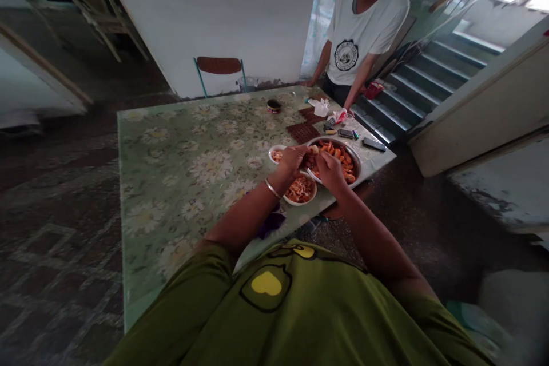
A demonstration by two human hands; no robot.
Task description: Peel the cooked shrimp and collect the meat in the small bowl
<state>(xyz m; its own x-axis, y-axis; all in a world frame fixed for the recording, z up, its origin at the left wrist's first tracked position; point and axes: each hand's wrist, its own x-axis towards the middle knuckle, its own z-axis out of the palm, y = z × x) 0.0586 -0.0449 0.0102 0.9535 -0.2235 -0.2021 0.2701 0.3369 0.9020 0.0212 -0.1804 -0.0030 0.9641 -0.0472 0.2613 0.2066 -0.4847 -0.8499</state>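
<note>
Over a round metal bowl of orange shrimp, my left hand and my right hand come together. Between their closed fingers is a shrimp, pale where it shows; the fingers cover most of it. Below my hands stands a white bowl heaped with orange shrimp shells. To the left, partly behind my left hand, a smaller white bowl contains pale pinkish pieces that look like peeled shrimp.
A flowered tablecloth covers the table. Beyond the bowls lie brown woven mats, crumpled white tissue, phones and a small dark tin. A person in a white shirt leans on the far corner. Stairs rise at right.
</note>
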